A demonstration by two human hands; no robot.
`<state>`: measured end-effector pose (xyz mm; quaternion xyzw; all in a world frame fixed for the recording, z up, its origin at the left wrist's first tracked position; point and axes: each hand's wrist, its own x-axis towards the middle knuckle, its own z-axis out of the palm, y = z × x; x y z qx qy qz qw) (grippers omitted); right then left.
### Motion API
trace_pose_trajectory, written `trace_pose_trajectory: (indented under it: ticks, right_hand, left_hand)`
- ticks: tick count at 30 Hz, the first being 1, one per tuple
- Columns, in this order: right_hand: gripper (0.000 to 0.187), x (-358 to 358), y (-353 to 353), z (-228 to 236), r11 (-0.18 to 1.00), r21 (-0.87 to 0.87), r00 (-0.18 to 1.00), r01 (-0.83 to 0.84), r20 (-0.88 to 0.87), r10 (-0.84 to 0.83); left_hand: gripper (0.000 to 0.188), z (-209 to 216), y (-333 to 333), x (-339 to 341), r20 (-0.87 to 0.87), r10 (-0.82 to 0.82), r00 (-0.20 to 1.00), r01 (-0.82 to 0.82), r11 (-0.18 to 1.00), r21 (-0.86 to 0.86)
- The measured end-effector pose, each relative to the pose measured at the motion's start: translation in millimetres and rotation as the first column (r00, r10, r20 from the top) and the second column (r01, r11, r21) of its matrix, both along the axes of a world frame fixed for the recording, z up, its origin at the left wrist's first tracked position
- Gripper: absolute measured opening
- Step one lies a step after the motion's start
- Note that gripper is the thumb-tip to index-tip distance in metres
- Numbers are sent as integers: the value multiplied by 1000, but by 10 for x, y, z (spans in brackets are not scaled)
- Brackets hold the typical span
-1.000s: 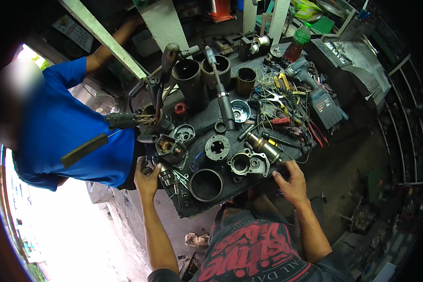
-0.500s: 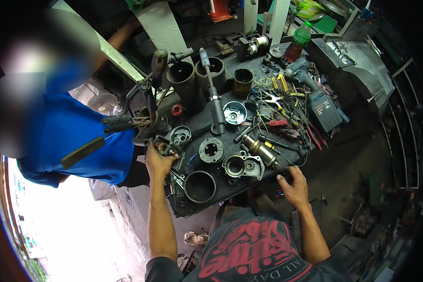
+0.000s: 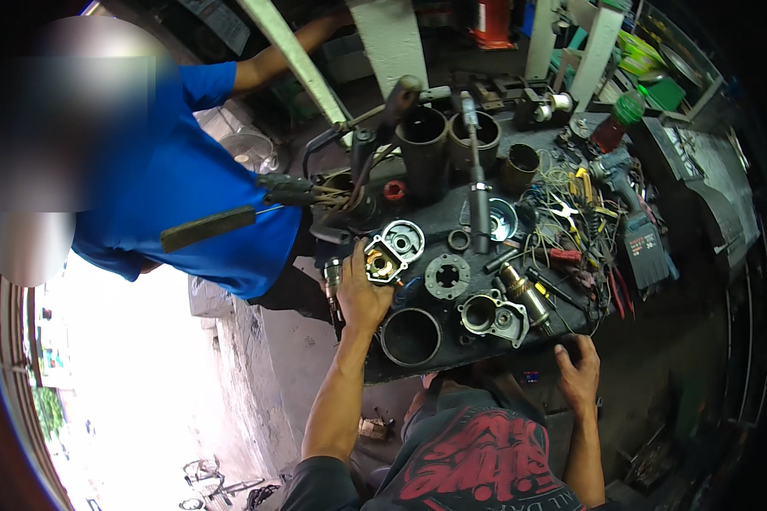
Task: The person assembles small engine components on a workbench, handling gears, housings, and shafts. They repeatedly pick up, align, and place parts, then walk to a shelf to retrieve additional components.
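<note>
My left hand is at the left end of the workbench, closed on the near side of a cast metal housing with a brass-coloured inside. A dark cylindrical metal part lies just left of that hand. My right hand is at the bench's near right edge, thumb apart from the fingers, with nothing in it. Nearest to it are a shaft with a copper-coloured body and a second cast housing. Between the hands lie a round plate with holes and a wide metal ring.
A person in a blue shirt stands at the left. Dark cylinders and a long-handled tool stand toward the back. Tangled wire and pliers, a cordless drill and a bottle of red liquid occupy the right.
The view has shifted, so the bench appears farther right. The housing at my left hand now shows its brass-coloured inside. My right hand remains near the bench edge, slightly farther from the shaft.
</note>
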<state>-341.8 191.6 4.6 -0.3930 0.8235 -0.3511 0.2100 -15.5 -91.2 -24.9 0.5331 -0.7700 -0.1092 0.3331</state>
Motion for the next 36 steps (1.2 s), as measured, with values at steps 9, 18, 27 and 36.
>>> trace_pose_trajectory:
  ticks: [9,18,27,36]
  right_hand:
    - [26,35,4,16,998,52,999,-34,5,34]
    - [23,36,-33,-31,997,30,998,-68,18,67]
    - [19,346,-412,419,955,-142,940,-261,188,284]
    - [42,1125,-1114,1242,492,-299,551,-818,-161,819]
  left_hand:
    - [82,123,55,43,-4,59,998,-59,988,-141]
    - [98,759,575,227,-47,102,994,-110,966,-232]
    - [100,1383,1186,393,16,-4,1000,6,990,-138]
    - [100,1484,1428,249,80,-128,989,137,983,-123]
